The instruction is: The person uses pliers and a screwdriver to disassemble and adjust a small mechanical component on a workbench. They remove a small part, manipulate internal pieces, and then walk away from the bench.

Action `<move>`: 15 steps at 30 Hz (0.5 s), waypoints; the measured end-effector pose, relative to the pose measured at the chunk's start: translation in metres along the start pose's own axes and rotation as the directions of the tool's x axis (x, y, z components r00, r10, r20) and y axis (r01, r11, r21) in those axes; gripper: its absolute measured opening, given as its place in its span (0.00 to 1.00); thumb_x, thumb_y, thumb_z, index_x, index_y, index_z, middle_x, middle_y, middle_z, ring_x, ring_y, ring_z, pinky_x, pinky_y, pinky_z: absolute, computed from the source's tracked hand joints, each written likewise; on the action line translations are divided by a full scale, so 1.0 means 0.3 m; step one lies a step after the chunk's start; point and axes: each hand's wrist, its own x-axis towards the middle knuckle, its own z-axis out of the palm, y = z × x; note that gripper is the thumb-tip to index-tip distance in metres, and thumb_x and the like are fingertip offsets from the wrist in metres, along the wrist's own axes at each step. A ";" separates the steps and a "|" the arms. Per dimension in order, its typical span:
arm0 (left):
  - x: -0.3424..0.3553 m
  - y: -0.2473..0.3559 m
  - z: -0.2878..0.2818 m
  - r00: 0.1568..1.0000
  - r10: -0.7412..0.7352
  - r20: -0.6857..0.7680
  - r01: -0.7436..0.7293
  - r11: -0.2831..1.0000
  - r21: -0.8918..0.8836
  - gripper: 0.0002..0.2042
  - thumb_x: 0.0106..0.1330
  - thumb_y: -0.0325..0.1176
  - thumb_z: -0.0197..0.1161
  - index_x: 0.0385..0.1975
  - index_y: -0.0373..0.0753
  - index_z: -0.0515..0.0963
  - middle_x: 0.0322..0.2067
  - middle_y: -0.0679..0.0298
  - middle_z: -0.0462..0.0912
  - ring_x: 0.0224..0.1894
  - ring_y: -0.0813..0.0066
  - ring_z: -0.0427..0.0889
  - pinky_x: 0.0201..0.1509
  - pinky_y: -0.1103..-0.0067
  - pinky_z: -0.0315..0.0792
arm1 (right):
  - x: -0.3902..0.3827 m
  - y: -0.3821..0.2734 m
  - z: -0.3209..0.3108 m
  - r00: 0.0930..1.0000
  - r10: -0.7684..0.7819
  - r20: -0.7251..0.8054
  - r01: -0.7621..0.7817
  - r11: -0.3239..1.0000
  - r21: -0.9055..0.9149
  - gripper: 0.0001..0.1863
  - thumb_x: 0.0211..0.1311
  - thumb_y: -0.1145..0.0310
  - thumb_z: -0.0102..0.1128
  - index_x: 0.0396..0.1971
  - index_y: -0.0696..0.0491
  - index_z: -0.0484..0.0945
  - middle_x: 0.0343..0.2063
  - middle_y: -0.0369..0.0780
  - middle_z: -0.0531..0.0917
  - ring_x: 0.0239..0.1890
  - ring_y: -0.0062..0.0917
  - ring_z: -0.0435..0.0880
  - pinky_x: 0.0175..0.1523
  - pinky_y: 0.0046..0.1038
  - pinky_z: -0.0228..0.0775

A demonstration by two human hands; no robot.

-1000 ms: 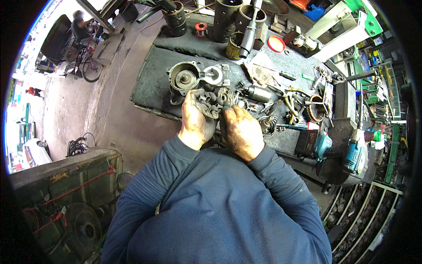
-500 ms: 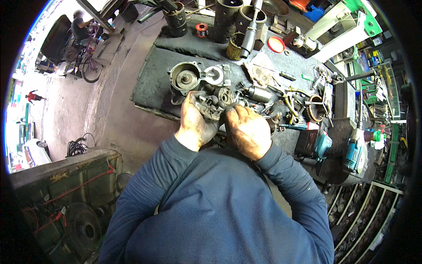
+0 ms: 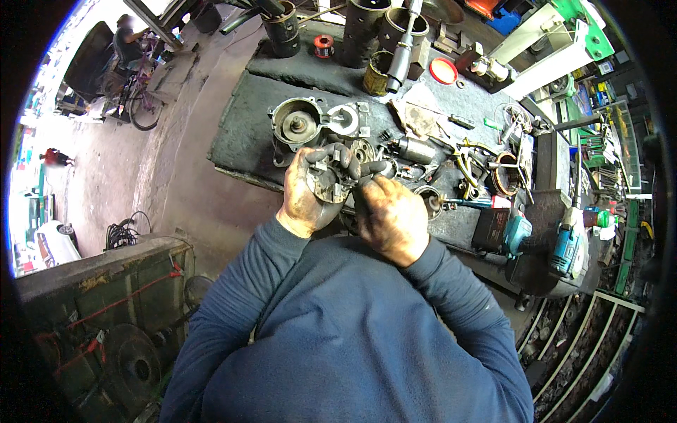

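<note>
Just over the front edge of the workbench (image 3: 243, 134), my left hand (image 3: 299, 204) is closed round a grimy, round metal motor part (image 3: 324, 186) with raised tabs, its face turned up. Close beside it is my right hand (image 3: 396, 220), fingers curled and the forefinger reaching toward the part. Whatever the right hand's fingers hold, if anything, is hidden. Beyond the hands lie an open round metal housing (image 3: 283, 134), a lighter round casting (image 3: 343, 120) and a small holed metal end piece (image 3: 362, 150). A metal cylinder (image 3: 416, 151) rests to their right.
Pliers (image 3: 465, 169), a copper-lined ring (image 3: 503, 175) and loose tools crowd the bench's right. Tall dark metal tubes (image 3: 363, 35) stand at the back. A blue power tool (image 3: 566, 247) lies far right. Another person (image 3: 128, 44) sits at far left.
My left hand has tipped the metal part so its face shows more. The right hand has turned and shifted slightly, its forefinger now extended toward the part.
</note>
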 end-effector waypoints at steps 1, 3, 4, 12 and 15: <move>-0.003 0.004 -0.001 1.000 0.009 0.016 -0.009 1.000 0.020 0.18 0.69 0.47 0.53 0.34 0.34 0.75 0.32 0.56 0.78 0.39 0.65 0.77 0.51 0.74 0.71 | 0.004 -0.016 0.002 0.999 0.014 0.037 -0.015 1.000 0.025 0.12 0.54 0.69 0.68 0.37 0.57 0.80 0.31 0.48 0.81 0.35 0.46 0.85 0.40 0.44 0.79; -0.018 -0.009 -0.017 0.998 0.060 0.028 -0.061 0.997 0.047 0.19 0.68 0.47 0.54 0.35 0.34 0.74 0.33 0.56 0.76 0.38 0.66 0.76 0.48 0.75 0.70 | 0.009 -0.028 -0.015 0.986 0.009 0.168 -0.021 0.997 0.070 0.13 0.53 0.69 0.69 0.37 0.57 0.80 0.31 0.47 0.82 0.35 0.45 0.85 0.40 0.43 0.79; -0.026 -0.011 -0.021 0.998 0.049 0.049 -0.053 0.996 0.070 0.19 0.67 0.48 0.55 0.35 0.34 0.74 0.33 0.55 0.76 0.38 0.66 0.76 0.48 0.75 0.70 | 0.018 -0.011 -0.031 0.967 -0.014 0.256 -0.010 0.996 0.091 0.13 0.53 0.69 0.69 0.37 0.57 0.80 0.31 0.47 0.82 0.34 0.45 0.85 0.40 0.43 0.79; -0.024 0.012 0.021 0.983 0.047 0.175 -0.080 0.979 0.187 0.19 0.63 0.49 0.59 0.35 0.35 0.72 0.33 0.56 0.75 0.40 0.67 0.75 0.50 0.73 0.71 | 0.004 0.020 -0.032 0.993 -0.113 0.015 0.114 0.993 -0.025 0.15 0.47 0.65 0.70 0.36 0.54 0.81 0.33 0.42 0.82 0.35 0.38 0.85 0.38 0.37 0.80; -0.024 -0.002 0.015 0.980 0.119 0.158 -0.146 0.975 0.169 0.19 0.62 0.49 0.59 0.35 0.36 0.72 0.33 0.57 0.74 0.40 0.67 0.75 0.52 0.72 0.72 | -0.008 -0.028 -0.008 0.997 -0.039 0.067 0.043 0.998 -0.054 0.18 0.50 0.65 0.69 0.41 0.55 0.81 0.33 0.44 0.83 0.33 0.38 0.84 0.39 0.37 0.79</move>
